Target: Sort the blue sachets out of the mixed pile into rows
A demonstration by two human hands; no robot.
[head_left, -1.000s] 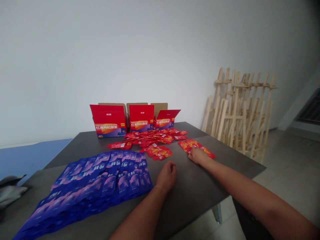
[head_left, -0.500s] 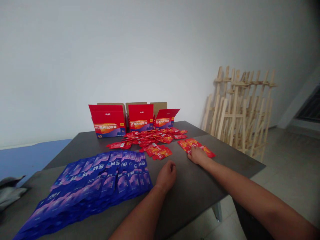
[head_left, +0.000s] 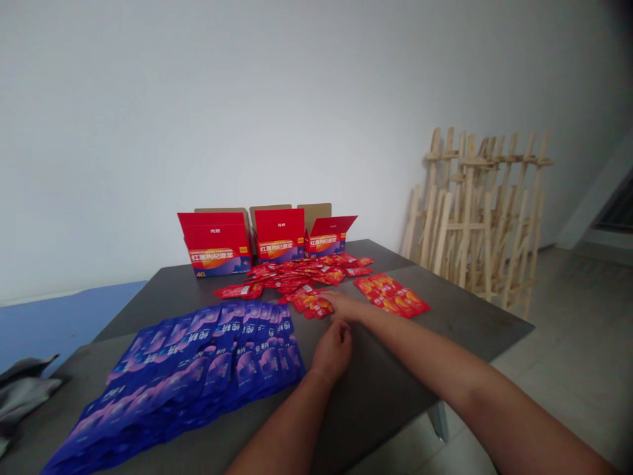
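Leftmost, a crumpled grey cloth is seen just off the left edge of a dark grey worktop. Overlapping glossy blue-purple sachets are fanned across its near left corner. Just beside their right end, a left hand is rested on the worktop, its grip curled narrow with nothing visible in it. Further right, a small cluster of glossy red sachets is touched by the outstretched fingers of a right hand, whose grip is open, nothing being held. Behind, a loose heap of red sachets is spread before three open red cardboard boxes at the far edge. A tidy patch of red sachets is laid toward the right edge. Pale wooden easels are leaned against a white wall.
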